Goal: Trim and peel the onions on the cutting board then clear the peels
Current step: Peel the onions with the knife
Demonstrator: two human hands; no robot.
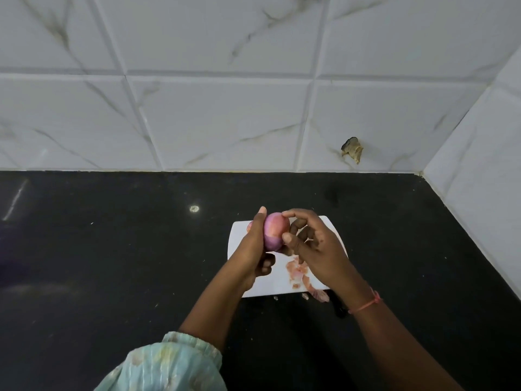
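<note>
Left hand (255,244) grips onion (276,231); right hand (315,244) seemingly pinches its skin

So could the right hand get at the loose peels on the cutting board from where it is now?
Probably yes. The right hand is at the onion, which the left hand holds above the cutting board. The peels lie just below its fingers, uncovered, with nothing between.

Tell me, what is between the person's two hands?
In the head view, a partly peeled onion sits between the left hand and right hand, held above the white cutting board.
</note>
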